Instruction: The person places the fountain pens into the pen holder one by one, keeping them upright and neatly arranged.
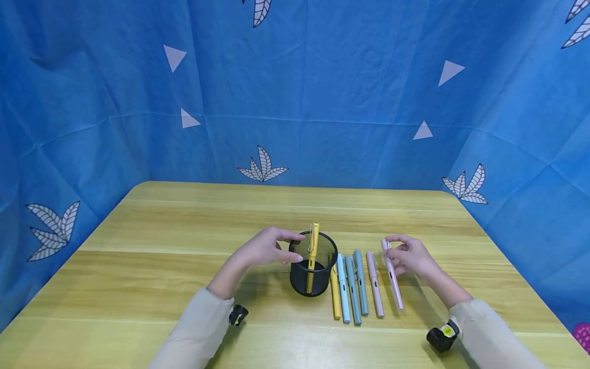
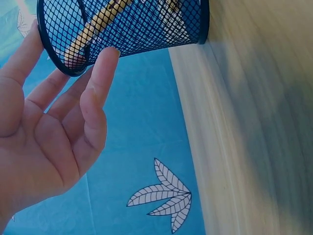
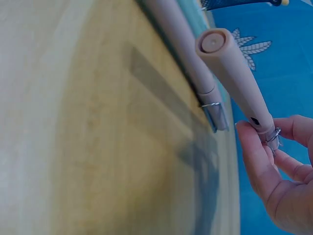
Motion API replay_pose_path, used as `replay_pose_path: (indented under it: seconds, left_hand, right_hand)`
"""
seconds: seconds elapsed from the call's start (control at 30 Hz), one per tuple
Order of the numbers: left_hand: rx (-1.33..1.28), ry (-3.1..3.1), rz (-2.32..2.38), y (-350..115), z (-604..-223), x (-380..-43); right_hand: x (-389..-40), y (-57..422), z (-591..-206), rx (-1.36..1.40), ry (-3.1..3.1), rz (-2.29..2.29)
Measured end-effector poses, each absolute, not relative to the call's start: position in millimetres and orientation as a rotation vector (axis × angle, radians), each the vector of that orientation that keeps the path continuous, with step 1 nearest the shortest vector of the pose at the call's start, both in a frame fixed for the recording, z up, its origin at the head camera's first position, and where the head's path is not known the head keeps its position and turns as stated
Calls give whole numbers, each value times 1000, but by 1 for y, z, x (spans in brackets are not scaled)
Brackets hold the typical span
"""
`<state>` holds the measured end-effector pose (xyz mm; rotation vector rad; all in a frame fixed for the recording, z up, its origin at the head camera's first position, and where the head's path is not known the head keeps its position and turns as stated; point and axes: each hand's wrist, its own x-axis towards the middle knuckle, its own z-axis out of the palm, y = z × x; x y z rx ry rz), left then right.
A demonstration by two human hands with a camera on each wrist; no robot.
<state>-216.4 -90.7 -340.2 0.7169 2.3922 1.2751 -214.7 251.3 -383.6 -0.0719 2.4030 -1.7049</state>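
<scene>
A black mesh pen holder (image 1: 313,279) stands upright with a yellow pen (image 1: 314,241) leaning inside it. My left hand (image 1: 269,247) is at the holder's left side, fingers fairly straight. In the left wrist view its fingertips are right at the rim and the thumb (image 2: 103,73) lies along the mesh. My right hand (image 1: 412,256) pinches a lilac pen (image 1: 393,277) near its clip end between thumb and fingers. The right wrist view shows this pen (image 3: 234,78) raised, its plain end towards the camera, beside another lilac pen (image 3: 188,46) lying on the table.
Right of the holder, a row of pens lies on the wooden table (image 1: 184,225): a yellow pen (image 1: 335,294), a light blue pen (image 1: 343,289), two teal pens (image 1: 361,284) and a lilac pen (image 1: 375,287). A blue patterned curtain (image 1: 299,92) hangs behind the table.
</scene>
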Motion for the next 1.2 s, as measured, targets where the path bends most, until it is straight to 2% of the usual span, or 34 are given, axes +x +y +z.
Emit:
replay_pose_path:
  seconds: [1.2]
  left_hand:
    - [779, 2422, 1202, -92, -340, -218]
  right_hand:
    - [-214, 226, -351, -117, 2168, -2163]
